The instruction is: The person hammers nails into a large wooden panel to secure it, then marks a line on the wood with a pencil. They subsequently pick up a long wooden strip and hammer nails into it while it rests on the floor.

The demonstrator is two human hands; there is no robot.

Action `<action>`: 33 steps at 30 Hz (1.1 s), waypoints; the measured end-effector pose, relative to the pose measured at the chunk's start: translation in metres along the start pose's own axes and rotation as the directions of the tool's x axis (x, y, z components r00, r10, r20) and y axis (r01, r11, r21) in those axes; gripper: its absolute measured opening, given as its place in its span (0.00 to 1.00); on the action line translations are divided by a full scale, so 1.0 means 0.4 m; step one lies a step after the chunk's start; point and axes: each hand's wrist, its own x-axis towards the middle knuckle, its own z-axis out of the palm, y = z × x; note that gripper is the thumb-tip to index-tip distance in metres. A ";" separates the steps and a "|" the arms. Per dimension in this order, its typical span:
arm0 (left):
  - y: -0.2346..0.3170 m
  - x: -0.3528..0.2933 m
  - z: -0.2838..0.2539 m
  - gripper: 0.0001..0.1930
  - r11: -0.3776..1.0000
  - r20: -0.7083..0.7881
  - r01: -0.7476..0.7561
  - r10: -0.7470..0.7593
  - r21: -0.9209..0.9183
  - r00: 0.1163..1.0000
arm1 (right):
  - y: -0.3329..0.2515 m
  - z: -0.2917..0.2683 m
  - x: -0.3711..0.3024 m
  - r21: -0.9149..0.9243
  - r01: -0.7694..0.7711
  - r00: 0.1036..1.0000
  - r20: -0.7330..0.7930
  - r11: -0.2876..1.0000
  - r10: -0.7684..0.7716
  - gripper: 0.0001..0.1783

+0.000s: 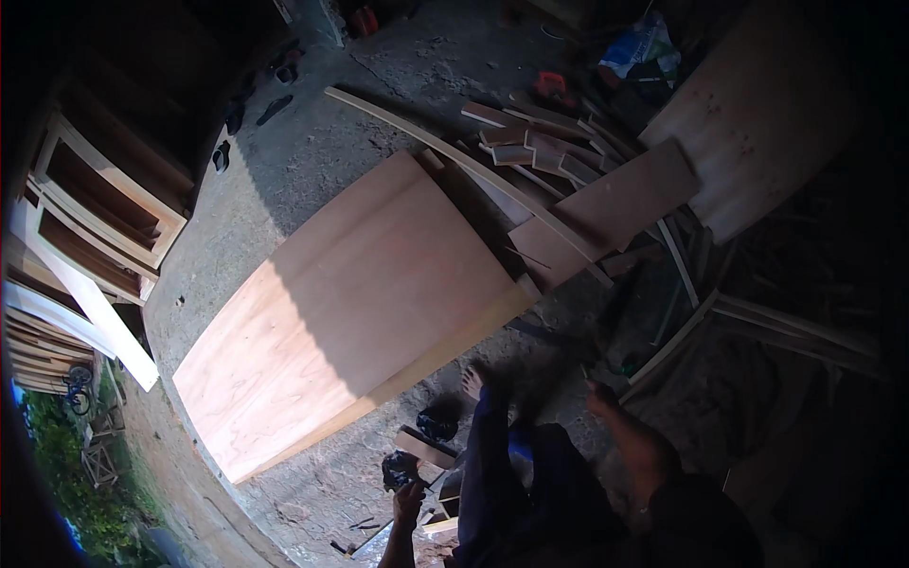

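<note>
My left hand (408, 504) is low in the picture, just below a black plastic bag (399, 469). Its fingers are closed, and a thin dark piece sticks out beside them, too small to name. Out to the right, my right hand (600, 399) is closed over the dark floor, with a small slim thing poking up past the fingers; its kind does not show. A large pinkish plywood panel (379, 275) with a pale edge lies in front of me, half in sunlight. Neither hand touches it. A short wood block (425, 447) rests between the bag and a second dark bundle (437, 423).
Offcuts (549, 151) pile up beyond the panel, with a long batten (454, 166) and a brown board (625, 204) across them. A plywood sheet (757, 123) stands far right. Wooden frames (109, 204) lean at left. Sandals (275, 109) lie on the concrete floor (312, 156).
</note>
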 end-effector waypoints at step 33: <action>-0.562 1.008 0.430 0.20 0.911 -0.744 0.332 -0.042 0.246 0.667 | -0.077 0.297 1.228 0.130 0.556 0.813 -0.292 0.821 -0.504 0.22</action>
